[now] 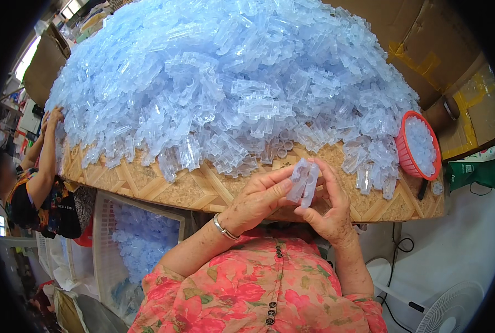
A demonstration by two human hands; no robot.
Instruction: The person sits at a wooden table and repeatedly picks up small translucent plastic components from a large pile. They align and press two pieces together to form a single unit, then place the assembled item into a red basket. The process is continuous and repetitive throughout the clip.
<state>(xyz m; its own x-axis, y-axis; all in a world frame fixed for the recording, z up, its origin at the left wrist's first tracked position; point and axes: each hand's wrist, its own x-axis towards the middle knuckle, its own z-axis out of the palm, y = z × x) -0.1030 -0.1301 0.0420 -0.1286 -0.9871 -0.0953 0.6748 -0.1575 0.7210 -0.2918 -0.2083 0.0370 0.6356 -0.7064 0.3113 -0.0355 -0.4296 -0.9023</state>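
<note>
Both my hands meet above the near edge of the table. Between them are small clear plastic pieces, narrow and see-through, apparently two side by side. My left hand, with a silver bangle at the wrist, pinches the left piece between thumb and fingers. My right hand curls around the right piece, thumb below and fingers above. Whether the two pieces are joined cannot be made out. Just beyond my hands rises a large heap of similar clear, bluish plastic pieces.
A red plastic basket of small clear parts stands at the table's right end. Below the table, left, is a white crate holding more pieces. A co-worker's hands reach the heap's left side. Cardboard stands behind; a fan is lower right.
</note>
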